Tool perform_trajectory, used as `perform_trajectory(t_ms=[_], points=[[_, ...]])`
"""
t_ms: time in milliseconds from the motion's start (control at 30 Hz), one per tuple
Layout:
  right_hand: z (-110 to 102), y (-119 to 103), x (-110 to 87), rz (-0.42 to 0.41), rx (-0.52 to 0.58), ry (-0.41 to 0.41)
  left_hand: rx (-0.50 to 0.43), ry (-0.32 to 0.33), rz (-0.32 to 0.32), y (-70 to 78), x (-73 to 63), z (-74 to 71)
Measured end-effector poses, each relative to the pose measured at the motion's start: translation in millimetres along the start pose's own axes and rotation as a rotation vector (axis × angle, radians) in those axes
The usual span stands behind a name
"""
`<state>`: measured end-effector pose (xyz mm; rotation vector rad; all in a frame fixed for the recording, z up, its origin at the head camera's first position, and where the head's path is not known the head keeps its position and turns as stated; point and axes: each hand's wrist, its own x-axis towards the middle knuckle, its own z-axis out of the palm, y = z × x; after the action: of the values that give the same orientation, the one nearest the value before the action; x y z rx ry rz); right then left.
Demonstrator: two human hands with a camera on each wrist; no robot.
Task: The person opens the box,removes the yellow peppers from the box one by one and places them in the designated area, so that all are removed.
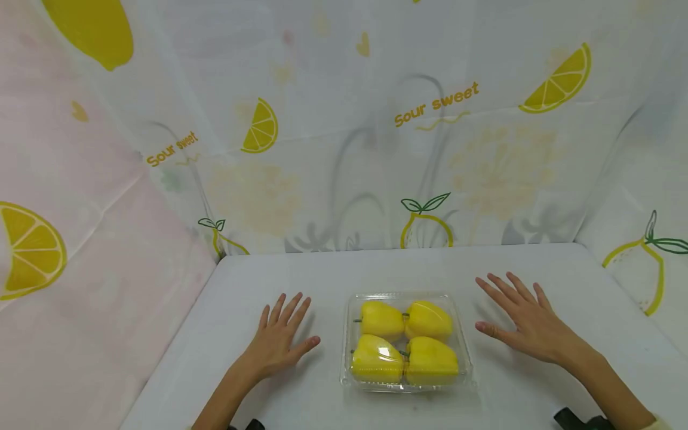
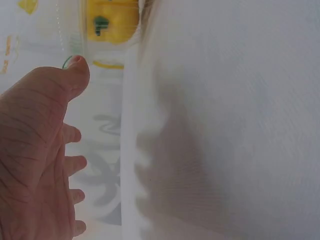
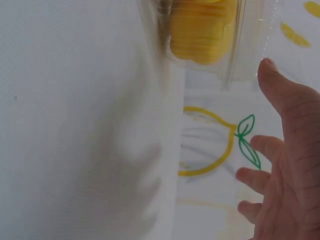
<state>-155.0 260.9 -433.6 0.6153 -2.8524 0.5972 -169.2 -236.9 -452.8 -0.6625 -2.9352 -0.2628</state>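
A clear plastic clamshell box [image 1: 408, 387] lies on the white table with several yellow bell peppers [image 1: 432, 361] inside. Its lid appears closed over them. To the left of the box, my left hand [image 1: 279, 340] hovers palm down with fingers spread, touching nothing. On the opposite side, my right hand [image 1: 532, 322] is also spread and apart from the box. The left wrist view shows the left palm and thumb [image 2: 40, 150], with one pepper [image 2: 117, 22] behind the plastic. In the right wrist view, the right hand [image 3: 295, 145] is near the box corner [image 3: 240, 45].
The white tabletop [image 1: 301, 406] reaches back to a hanging cloth [image 1: 333, 179] printed with lemons and lettering. More of this cloth [image 1: 80, 346] hangs at the left and right sides. Dark straps or mounts [image 1: 583, 420] show near the wrists.
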Motion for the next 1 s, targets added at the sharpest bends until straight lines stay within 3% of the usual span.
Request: perform_trajectory(t_ms=[300, 700, 1000], points=[[-1.1, -7.7, -3.7, -0.031, 0.059, -0.006, -0.092, -0.007, 0.061, 15.2, -4.4, -9.2], [-1.3, -19.2, -11.7, -0.096, 0.128, -0.008, -0.302, -0.112, 0.097, 31.6, -9.6, -17.6], [-2.2, -27.6, -16.6, -0.060, 0.191, -0.060, -0.454, -0.174, 0.095, 38.0, -14.5, -15.9]])
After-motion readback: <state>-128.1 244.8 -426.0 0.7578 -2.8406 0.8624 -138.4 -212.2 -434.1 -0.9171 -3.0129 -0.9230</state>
